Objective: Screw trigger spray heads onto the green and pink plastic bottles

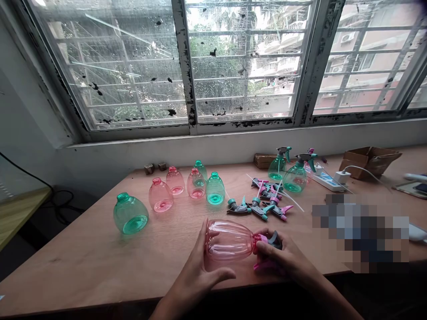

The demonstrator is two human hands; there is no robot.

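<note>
A clear pink spray bottle [229,240] lies on its side just above the near part of the table, its neck pointing right. My left hand [200,266] cups the base, with fingers behind it and the thumb stretched out below. At the neck, the fingers of my right hand [278,253] are closed around the pink collar of a spray head [275,240]; part of its grey body and pink trigger shows. Beyond my hands lies a pile of loose spray heads [258,208] with thin white tubes, some with teal triggers and some pink.
Open-topped bottles stand at left: a large green one [130,218], a pink one [161,198], a smaller green one [215,191] and others. Green bottles with spray heads [295,180] stand at back right, near a power strip [328,180] and a cardboard box [365,162]. A blurred patch covers the right side.
</note>
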